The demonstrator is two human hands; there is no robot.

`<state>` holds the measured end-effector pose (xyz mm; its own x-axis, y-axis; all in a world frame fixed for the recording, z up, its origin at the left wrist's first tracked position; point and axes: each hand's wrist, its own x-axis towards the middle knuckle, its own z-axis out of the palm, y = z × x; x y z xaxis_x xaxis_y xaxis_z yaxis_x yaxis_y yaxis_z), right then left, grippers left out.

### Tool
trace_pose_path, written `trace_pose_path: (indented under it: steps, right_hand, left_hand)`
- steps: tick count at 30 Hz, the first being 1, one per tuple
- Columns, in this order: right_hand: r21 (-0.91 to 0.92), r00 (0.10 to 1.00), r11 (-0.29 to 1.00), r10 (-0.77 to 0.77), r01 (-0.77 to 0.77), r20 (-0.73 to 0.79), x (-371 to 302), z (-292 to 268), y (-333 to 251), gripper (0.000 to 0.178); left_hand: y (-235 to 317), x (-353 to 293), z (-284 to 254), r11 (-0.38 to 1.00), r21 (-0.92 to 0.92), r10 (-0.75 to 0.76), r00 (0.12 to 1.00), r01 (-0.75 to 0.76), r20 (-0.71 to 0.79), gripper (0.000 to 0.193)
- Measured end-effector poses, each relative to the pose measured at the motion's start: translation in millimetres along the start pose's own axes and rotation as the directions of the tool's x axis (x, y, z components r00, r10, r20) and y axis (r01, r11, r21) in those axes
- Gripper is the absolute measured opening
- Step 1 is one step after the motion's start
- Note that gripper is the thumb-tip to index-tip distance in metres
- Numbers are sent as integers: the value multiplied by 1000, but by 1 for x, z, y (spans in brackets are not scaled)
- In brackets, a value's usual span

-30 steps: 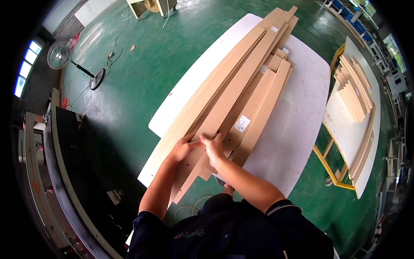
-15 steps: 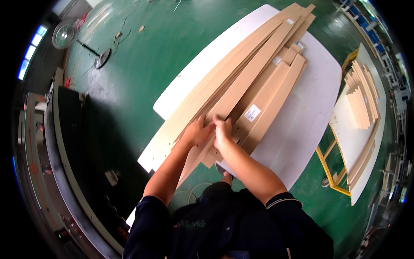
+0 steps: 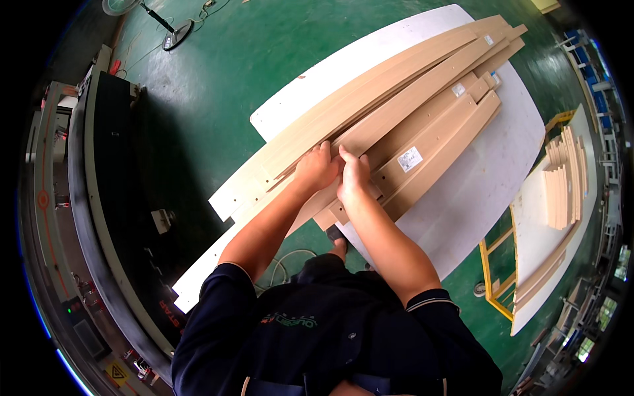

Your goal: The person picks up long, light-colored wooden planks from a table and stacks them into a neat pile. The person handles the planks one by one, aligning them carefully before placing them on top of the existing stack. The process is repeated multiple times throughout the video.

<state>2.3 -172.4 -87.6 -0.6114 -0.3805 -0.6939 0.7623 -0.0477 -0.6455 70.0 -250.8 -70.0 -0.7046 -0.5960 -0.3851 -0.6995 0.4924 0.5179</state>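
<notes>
A long, light wood-coloured board [image 3: 403, 119] lies lengthwise over a pile of similar boards, its pale near end [image 3: 205, 277] jutting out past the pile at the lower left. My left hand [image 3: 317, 170] is closed over the board's left edge. On the opposite edge, close beside it, my right hand [image 3: 354, 174] grips with the thumb on top; its lower fingers are hidden. Left of my hands lie wide boards [image 3: 284, 155] with small drilled holes. To the right is a board with a white label [image 3: 410, 159].
A white panel [image 3: 456, 218] lies under the pile. At the right stands a yellow-framed cart [image 3: 492, 290] with stacked wood strips [image 3: 561, 185]. Long dark machinery [image 3: 109, 178] runs along the left. A fan base [image 3: 177, 35] rests on the green floor, and a cable loops near my feet.
The whole view has turned and shifted, so the pile appears farther right. Both hands stay on the same board, and its near end now shows beyond my left forearm.
</notes>
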Motion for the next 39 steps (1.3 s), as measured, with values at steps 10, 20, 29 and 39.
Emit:
trace_pose_path:
  steps: [10,20,29,39]
  right_hand:
    - [31,999,998,46,-47,15,3,-1,2,67]
    - [-22,993,995,94,-93,65,-43,-4,-13,7]
    - [-159,963,973,-127,168,240,-67,-27,-14,57]
    - [-431,870,834,-110,344,481,-137,-116,-24,31]
  left_hand:
    - [-3,2,4,999,-42,0,999,-2,-55,47]
    - [7,-11,-3,993,-69,78,978,-93,-195,39]
    - [-29,-68,-8,913,-202,214,837,-355,-504,36]
    - [-281,-312,-15,804,-306,-407,97,510,-908,27]
